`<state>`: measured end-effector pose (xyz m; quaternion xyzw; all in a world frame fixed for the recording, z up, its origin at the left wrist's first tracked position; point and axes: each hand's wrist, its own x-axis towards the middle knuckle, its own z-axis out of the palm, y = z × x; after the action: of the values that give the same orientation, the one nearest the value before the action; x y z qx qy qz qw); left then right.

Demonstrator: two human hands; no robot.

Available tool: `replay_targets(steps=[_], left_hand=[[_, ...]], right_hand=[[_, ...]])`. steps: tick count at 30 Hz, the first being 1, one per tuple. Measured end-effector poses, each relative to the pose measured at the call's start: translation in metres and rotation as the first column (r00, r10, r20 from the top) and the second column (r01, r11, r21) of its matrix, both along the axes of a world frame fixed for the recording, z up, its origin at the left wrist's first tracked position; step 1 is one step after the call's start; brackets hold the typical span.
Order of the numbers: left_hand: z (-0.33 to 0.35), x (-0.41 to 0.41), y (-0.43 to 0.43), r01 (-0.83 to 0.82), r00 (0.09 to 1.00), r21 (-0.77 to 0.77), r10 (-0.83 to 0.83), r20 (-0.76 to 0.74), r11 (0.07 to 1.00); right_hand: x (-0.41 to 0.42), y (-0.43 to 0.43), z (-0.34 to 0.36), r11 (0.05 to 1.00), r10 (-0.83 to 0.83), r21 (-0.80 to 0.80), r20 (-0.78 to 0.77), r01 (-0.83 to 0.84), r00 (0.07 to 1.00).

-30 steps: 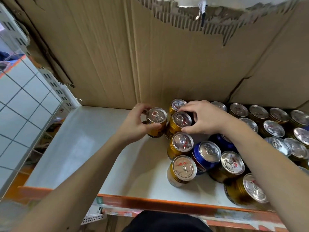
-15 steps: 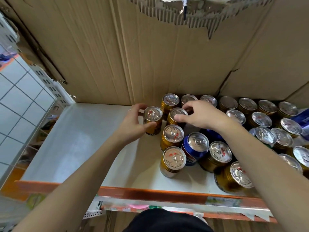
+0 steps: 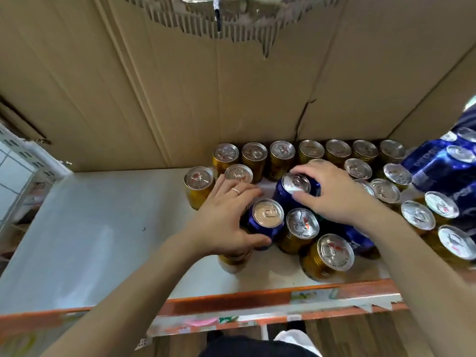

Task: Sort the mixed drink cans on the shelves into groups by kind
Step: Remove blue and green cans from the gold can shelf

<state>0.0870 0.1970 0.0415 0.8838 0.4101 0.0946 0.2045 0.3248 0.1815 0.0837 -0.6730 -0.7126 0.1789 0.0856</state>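
Two blue cans are in play, mid-shelf among the gold cans (image 3: 302, 224)! The near blue can (image 3: 266, 220) sits wrapped in the left hand (image 3: 223, 220), thumb and fingers round its wall. The far blue can (image 3: 296, 186) is clasped near the rim by the right hand (image 3: 334, 195). Rigid, slick metal, likely full and hefty, so grab the sidewall, not the lid. Half a second ago both hands were working gold cans beside the shelf's (image 3: 90, 228) bare left side.

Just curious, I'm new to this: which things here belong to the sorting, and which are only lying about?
Job: left hand gripping the near blue can; right hand gripping the far blue can; gold cans; shelf.
Lying about: cardboard backing; white tiles.
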Motion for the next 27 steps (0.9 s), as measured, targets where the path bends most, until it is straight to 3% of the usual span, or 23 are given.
replay_targets(steps=[5,8,12,13,15,17,18,22,27], left_hand=[[-0.005,0.013,0.002,0.003,1.0,-0.041,-0.003,-0.003,0.999],[-0.004,0.011,0.002,-0.012,0.992,-0.081,0.023,0.128,0.997],[0.008,0.004,0.002,-0.05,0.916,-0.295,0.162,0.368,0.954],[0.016,0.002,0.002,-0.04,0.857,-0.369,0.222,0.465,0.929],[0.029,-0.001,0.003,0.041,0.636,-0.514,0.375,0.674,0.857],[0.039,-0.001,0.004,0.166,0.407,-0.633,0.532,0.743,0.756],[0.043,0.0,0.004,0.239,0.34,-0.681,0.597,0.726,0.692],[0.058,0.001,-0.005,0.495,0.224,-0.748,0.767,0.601,0.442],[0.058,-0.001,-0.016,0.599,0.004,-0.699,0.872,0.49,0.39]], right_hand=[[-0.015,-0.003,0.009,0.994,0.027,-0.112,0.156,-0.01,0.987],[-0.019,0.0,0.014,0.988,0.047,-0.156,0.181,-0.019,0.982],[-0.017,0.001,0.015,0.984,0.068,-0.173,0.207,-0.032,0.976],[-0.016,0.001,0.013,0.985,0.07,-0.17,0.204,-0.035,0.976],[-0.013,0.002,0.008,0.988,0.088,-0.141,0.198,-0.06,0.976],[-0.01,0.004,0.005,0.99,0.105,-0.116,0.192,-0.084,0.976],[-0.009,0.006,0.003,0.989,0.103,-0.12,0.185,-0.081,0.977],[-0.007,0.013,0.0,0.985,0.076,-0.164,0.165,-0.049,0.983],[-0.008,0.018,-0.002,0.989,0.148,-0.06,0.226,-0.138,0.963]])
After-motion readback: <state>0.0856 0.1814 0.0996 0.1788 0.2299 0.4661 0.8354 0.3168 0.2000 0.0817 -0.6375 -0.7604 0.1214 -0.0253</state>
